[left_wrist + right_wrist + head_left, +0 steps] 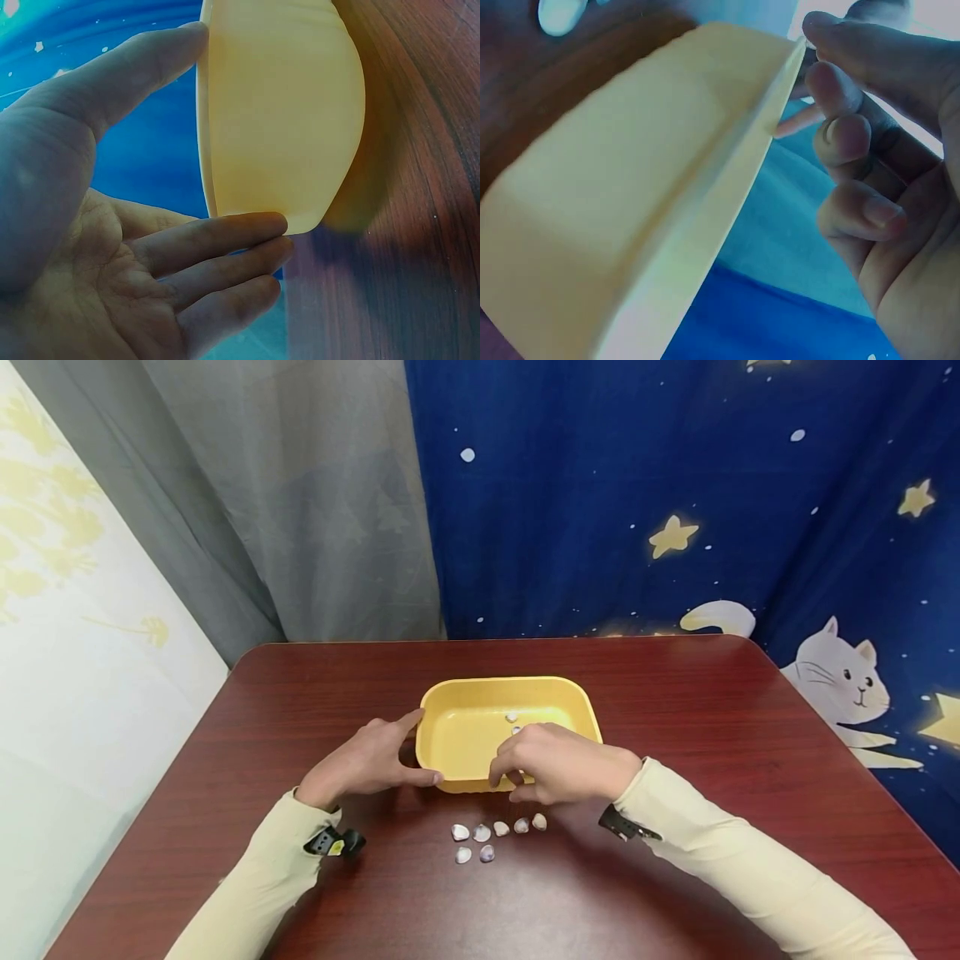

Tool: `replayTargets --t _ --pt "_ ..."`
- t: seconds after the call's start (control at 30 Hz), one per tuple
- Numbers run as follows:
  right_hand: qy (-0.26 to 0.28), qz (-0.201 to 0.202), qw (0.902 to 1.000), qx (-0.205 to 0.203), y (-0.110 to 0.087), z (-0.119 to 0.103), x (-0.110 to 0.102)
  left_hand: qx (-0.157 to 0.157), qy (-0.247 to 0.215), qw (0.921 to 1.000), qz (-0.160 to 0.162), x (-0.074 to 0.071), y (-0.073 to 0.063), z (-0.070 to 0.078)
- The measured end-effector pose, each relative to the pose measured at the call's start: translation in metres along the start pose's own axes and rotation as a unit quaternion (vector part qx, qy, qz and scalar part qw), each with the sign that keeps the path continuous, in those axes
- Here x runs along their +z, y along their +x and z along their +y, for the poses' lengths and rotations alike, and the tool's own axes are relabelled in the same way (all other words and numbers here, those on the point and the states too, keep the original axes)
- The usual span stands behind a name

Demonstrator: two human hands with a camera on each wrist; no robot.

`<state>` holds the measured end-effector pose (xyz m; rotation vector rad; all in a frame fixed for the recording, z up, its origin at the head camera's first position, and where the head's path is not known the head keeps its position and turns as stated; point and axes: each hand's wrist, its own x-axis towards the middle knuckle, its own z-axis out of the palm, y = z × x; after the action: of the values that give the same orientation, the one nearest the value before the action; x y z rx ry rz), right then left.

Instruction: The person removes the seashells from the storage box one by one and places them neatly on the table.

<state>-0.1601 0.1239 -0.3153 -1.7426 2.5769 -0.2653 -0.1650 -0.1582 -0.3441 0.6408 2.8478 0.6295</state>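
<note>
A yellow plastic basin [472, 687] stands on the table. Two small seashells [512, 717] show inside it; the right hand may hide more. My left hand [372, 758] spans the basin's left end, thumb at the near corner and index finger touching the rim farther back. Its fingers [240, 232] look nearly straight in the left wrist view. Over the basin's near right rim hangs my right hand [558, 764], its fingers [844, 139] loosely bent, with no shell visible between thumb and fingertips. Several seashells [482, 832] lie in two rows on the table before the basin.
The dark red wooden table [315, 693] has rounded far corners. Behind it hang a grey curtain [337, 527] and a blue curtain [555, 510] with stars and a white cat. Both wrists carry black straps over cream sleeves.
</note>
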Motion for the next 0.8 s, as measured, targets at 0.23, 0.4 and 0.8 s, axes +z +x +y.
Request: replayTargets --t 0.23,0.4,0.8 --pt "-0.011 0.008 0.9999 0.006 0.003 0.009 -0.012 -0.013 0.001 0.9999 -0.004 -0.001 -0.001 0.0" --pt "-0.012 0.01 0.9998 0.008 0.007 0.017 -0.018 -0.015 0.007 0.9999 -0.004 -0.001 0.0 0.0" --pt "-0.02 0.006 0.9991 0.037 0.017 0.036 -0.023 -0.023 0.002 0.9997 -0.006 0.001 0.0 0.0"
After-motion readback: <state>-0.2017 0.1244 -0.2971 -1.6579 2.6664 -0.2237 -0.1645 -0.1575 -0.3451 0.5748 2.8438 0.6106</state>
